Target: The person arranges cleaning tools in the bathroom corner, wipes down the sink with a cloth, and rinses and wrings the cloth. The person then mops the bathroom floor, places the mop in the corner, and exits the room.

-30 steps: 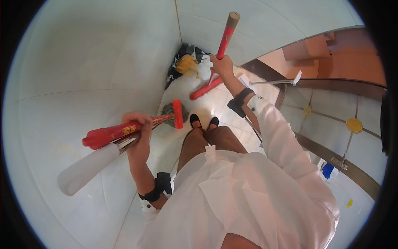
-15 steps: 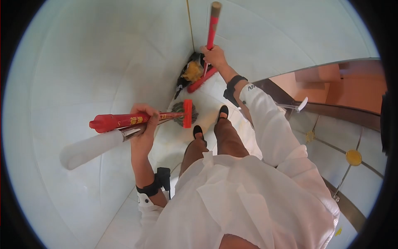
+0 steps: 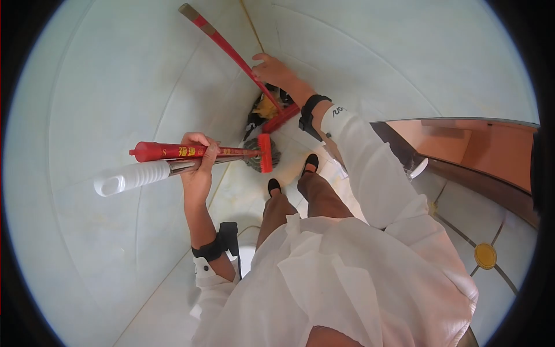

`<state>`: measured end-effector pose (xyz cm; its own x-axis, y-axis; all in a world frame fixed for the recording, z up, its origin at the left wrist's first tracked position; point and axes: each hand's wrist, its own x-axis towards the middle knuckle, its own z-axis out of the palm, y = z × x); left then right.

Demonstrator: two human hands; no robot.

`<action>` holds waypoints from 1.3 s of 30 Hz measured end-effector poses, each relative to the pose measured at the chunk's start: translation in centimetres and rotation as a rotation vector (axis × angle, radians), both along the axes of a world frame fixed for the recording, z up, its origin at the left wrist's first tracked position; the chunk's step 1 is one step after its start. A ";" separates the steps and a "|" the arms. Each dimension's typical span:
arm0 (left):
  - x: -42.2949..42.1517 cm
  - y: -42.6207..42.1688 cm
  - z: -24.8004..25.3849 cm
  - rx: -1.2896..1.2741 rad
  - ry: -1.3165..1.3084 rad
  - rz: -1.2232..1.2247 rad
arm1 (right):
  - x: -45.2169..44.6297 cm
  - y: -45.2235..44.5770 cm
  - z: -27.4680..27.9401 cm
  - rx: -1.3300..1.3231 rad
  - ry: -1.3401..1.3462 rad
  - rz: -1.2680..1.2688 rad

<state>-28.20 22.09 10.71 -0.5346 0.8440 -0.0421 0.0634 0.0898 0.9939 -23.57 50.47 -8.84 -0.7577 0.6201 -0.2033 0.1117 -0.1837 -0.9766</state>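
Observation:
My left hand [image 3: 199, 159] is closed around two long handles held side by side. One is a red-handled brush [image 3: 173, 151] with an orange-red head pointing to the floor. The other is a mop [image 3: 136, 178] with a white ribbed grip and a metal pole; the grey-green strands lie behind the brush head. My right hand [image 3: 274, 70], fingers stretched out, is beside the red pole of a broom [image 3: 231, 54]; whether it touches the pole I cannot tell. The broom's red head is down in the corner, its pole tilted left toward the wall.
Black and yellow items [image 3: 266, 107] are bunched in the corner behind the broom head. Tiled walls [image 3: 144, 69] rise on both sides. At the right is a brown-framed opening or mirror [image 3: 457, 144]. My feet in black shoes [image 3: 274, 186] stand on the pale floor.
The broom's pole has tipped left toward the wall, and my right hand has moved left and opened from its grip on it. The brush and mop in my left hand have swung slightly upward.

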 end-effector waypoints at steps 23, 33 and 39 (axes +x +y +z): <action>2.6 1.6 2.6 0.067 0.040 -0.060 | 9.2 -16.7 6.4 0.482 -0.194 0.216; -0.3 -1.3 0.9 -0.050 0.047 0.016 | 13.2 -5.5 6.3 0.642 -0.300 -0.166; -1.2 -2.2 0.1 -0.034 0.054 0.076 | 14.1 -1.6 7.8 0.785 -0.390 -0.280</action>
